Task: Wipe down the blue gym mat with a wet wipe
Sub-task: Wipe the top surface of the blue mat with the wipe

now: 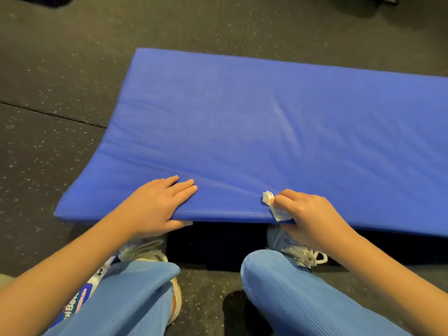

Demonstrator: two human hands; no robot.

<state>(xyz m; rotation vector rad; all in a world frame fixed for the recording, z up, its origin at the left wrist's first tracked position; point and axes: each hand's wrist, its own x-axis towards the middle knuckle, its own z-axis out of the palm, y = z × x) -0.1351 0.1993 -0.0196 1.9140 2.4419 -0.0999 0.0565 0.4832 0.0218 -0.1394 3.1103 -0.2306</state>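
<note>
The blue gym mat (266, 122) lies on dark speckled rubber flooring, its near edge lifted off the floor. My left hand (157, 202) grips that near edge, fingers flat on top and thumb underneath. My right hand (308, 212) grips the same edge further right and also holds a crumpled white wet wipe (272, 204), pressed against the mat's top near the edge. A faint paler streak shows in the middle of the mat.
My knees in light blue ribbed leggings (291, 299) and my pale sneakers (298, 251) sit just below the raised edge. A wet wipe packet (80, 297) lies by my left leg. A floor seam (53, 115) runs at the left.
</note>
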